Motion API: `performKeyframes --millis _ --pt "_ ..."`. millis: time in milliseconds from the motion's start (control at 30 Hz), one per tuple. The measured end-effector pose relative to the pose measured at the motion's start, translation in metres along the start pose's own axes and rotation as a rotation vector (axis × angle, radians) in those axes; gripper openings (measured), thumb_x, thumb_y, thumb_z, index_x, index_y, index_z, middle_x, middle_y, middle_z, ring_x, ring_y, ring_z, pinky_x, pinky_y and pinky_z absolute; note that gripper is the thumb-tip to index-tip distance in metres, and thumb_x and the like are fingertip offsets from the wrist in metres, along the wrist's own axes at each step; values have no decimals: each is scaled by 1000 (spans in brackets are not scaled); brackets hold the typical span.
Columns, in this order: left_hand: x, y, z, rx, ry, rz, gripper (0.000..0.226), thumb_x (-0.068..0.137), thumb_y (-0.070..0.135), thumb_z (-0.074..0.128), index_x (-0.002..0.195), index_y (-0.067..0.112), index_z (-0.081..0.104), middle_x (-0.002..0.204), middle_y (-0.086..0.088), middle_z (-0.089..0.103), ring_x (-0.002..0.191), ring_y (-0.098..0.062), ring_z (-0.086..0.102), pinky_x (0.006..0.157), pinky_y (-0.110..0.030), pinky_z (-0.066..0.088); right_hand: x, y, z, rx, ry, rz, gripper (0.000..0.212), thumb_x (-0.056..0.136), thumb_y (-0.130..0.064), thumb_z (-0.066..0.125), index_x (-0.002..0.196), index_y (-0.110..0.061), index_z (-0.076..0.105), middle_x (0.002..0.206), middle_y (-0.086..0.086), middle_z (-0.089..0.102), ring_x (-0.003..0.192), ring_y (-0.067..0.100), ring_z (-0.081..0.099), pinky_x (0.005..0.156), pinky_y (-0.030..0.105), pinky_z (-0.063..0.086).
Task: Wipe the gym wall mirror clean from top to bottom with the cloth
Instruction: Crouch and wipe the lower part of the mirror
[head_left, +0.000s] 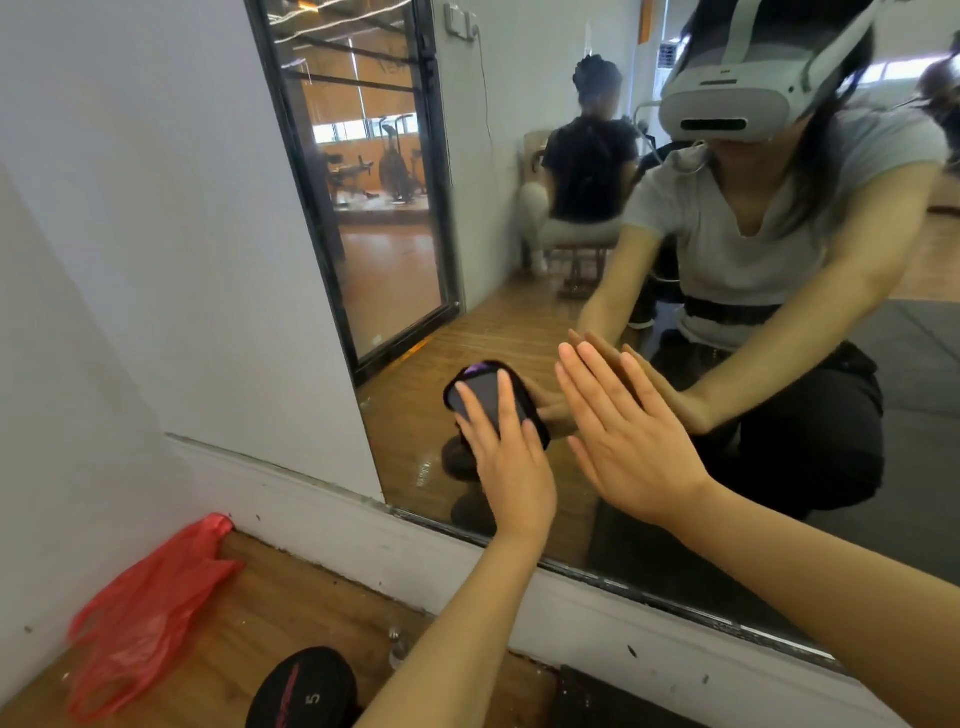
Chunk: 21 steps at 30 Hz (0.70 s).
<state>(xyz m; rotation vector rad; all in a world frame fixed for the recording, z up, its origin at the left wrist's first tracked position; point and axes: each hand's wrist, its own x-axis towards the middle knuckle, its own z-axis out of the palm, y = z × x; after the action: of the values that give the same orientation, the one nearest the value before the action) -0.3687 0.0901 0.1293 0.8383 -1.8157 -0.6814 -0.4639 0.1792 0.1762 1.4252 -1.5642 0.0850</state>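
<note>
Dumbbell (304, 688) at 6 o'clock on the floor, red plastic bag (140, 603) at 8. Left hand (506, 457) presses dark cloth (493, 397) flat on the mirror (519, 322) low, near centre, fingers straight. Right hand (628, 441) at 3 of it, fingers together, flat on glass.

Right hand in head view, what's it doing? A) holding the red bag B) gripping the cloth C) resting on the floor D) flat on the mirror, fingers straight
D: the right hand lies flat on the mirror with straight fingers, while the left hand presses the cloth to the glass.
</note>
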Motion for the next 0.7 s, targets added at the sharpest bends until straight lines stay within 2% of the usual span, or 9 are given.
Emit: performKeyframes --millis 67,133,300,500,567,600,633,700 --pt "4 11 5 10 26 67 64 105 15 44 157 39 15 162 7 -18 150 -28 -16 119 -45 13 -7 8 -5 29 10 -27 65 102 -33 26 156 0 11 164 19 11 154 33 8 125 49 5" --pt "4 11 12 10 43 63 62 105 15 43 157 37 18 163 7 -16 149 -27 -16 120 -49 13 -16 17 -10 10 12 -53 65 101 -33 28 156 0 13 165 19 9 154 32 7 125 49 3" --pt "-31 -19 30 22 30 -49 58 106 18 42 156 35 18 162 10 -14 152 -25 -10 118 -47 24 -39 40 -13 -64 -21 -44 69 101 -38 32 156 2 18 165 19 4 154 31 5 125 49 -2" --pt "-81 -54 35 -20 -112 -243 57 106 25 37 143 54 4 158 18 -20 154 -21 3 114 -40 40 -48 47 -3 -191 -83 -67 76 103 -47 23 156 5 11 166 22 -1 154 33 1 125 48 -4" --pt "-77 -48 34 -36 -117 -237 59 106 26 38 144 54 2 158 18 -21 154 -22 1 117 -38 34 -49 46 -2 -211 -77 -67 76 103 -47 21 156 6 8 166 22 -3 154 34 0 125 48 -5" --pt "-72 -43 33 -31 -110 -209 59 106 26 39 146 51 4 159 16 -20 154 -23 -2 119 -35 26 -49 46 -1 -210 -70 -68 76 103 -47 20 156 6 7 166 22 -3 154 34 0 125 48 -5" --pt "-66 -37 34 -9 -97 -170 60 106 26 40 149 47 5 160 13 -19 154 -23 -5 118 -31 17 -49 46 -1 -206 -65 -68 76 103 -47 20 156 6 7 166 22 -3 154 34 0 125 48 -5" --pt "-51 -25 34 41 -44 -118 60 106 26 43 155 38 10 163 8 -15 154 -25 -6 115 -30 10 -49 47 -1 -188 -62 -67 76 103 -47 20 157 5 6 165 22 -4 154 34 0 125 47 -4"
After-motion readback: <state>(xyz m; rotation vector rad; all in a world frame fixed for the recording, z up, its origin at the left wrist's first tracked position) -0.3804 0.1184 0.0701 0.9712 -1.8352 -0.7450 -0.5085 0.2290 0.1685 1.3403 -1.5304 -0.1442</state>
